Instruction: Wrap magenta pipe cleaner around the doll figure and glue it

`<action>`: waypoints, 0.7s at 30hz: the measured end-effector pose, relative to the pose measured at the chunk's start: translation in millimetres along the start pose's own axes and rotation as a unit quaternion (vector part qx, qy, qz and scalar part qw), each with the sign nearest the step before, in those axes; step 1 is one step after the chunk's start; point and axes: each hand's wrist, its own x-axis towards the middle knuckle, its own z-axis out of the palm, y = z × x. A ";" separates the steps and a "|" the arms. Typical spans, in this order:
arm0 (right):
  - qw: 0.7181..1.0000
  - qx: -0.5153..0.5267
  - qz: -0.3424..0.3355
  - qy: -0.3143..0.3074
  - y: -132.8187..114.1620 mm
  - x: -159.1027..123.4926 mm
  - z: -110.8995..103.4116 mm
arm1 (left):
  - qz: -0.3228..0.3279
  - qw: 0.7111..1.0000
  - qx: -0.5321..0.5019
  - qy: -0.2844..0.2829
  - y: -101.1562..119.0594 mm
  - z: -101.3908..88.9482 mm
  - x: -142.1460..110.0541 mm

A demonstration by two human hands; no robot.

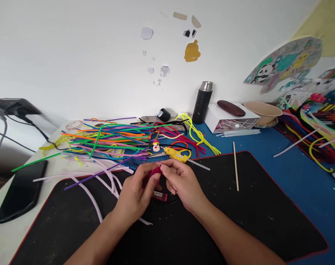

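Observation:
My left hand (pixel 138 187) is closed around a small magenta fuzzy piece (pixel 155 170), which looks like wound pipe cleaner. At its upper end the fingers of my right hand (pixel 182 182) pinch together on the same piece. Much of it is hidden by my fingers. Under my hands, a small red item with a barcode label (pixel 159 196) lies on the black mat (pixel 225 221). Just beyond them are a yellow hot glue gun (pixel 175 154) with a clear glue stick (pixel 199 165), a small figure with a white face (pixel 156 146) and partly covered scissors (pixel 155 154).
Many-coloured pipe cleaners (pixel 123 138) are heaped at the back left, with pale lilac ones (pixel 92 200) reaching onto the mat. A phone (pixel 22 191) lies left. A wooden stick (pixel 236 167) is at right. Behind stand a black bottle (pixel 202 103), white box (pixel 225 117) and bowl (pixel 264 112).

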 end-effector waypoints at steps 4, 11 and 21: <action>1.000 0.017 0.002 0.001 0.1 -0.1 0.9 | -0.038 0.997 -0.065 -0.019 8.2 2.7 3.2; 1.000 0.012 -0.005 0.009 -0.1 -1.1 0.0 | -0.097 0.980 -0.171 0.038 21.2 1.2 15.5; 1.000 -0.004 0.017 -0.014 -2.6 -3.7 2.6 | -0.069 0.994 -0.081 0.034 9.4 -1.8 10.8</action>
